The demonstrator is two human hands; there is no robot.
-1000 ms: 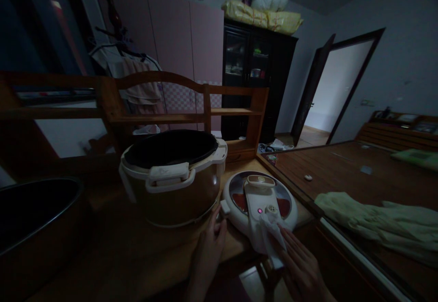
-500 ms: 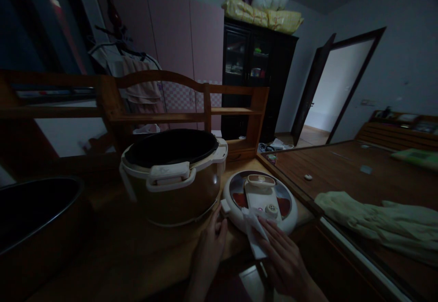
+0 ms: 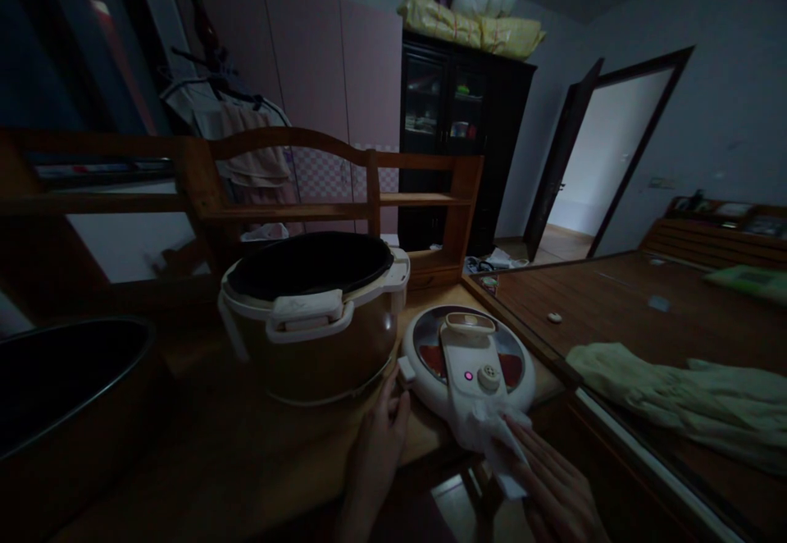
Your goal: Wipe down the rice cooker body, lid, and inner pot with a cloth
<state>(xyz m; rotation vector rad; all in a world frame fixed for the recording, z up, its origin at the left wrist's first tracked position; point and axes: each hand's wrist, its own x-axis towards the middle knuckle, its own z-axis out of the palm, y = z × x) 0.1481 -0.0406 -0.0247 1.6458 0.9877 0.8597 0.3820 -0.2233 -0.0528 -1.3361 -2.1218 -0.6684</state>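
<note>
A round white cooker lid (image 3: 468, 360) with a silver and red top lies flat on the wooden table (image 3: 246, 461), right of an open gold pressure cooker body (image 3: 313, 321). My right hand (image 3: 557, 490) presses a white cloth (image 3: 499, 444) against the near end of the lid's white handle, fingers flat on it. My left hand (image 3: 376, 444) rests at the lid's left rim, fingers curled against its edge beside the cooker's base.
A dark metal inner pot (image 3: 58, 395) sits at the near left. A wooden shelf rack (image 3: 344, 198) stands behind the cooker. A bed board (image 3: 645, 321) with pale cloth (image 3: 676, 399) lies to the right. A dark cabinet (image 3: 461, 133) and an open door (image 3: 608, 157) are further back.
My right hand with the cloth slid up onto the lid's handle near the knob, then drew back down to the handle's near end. My left hand stayed at the rim.
</note>
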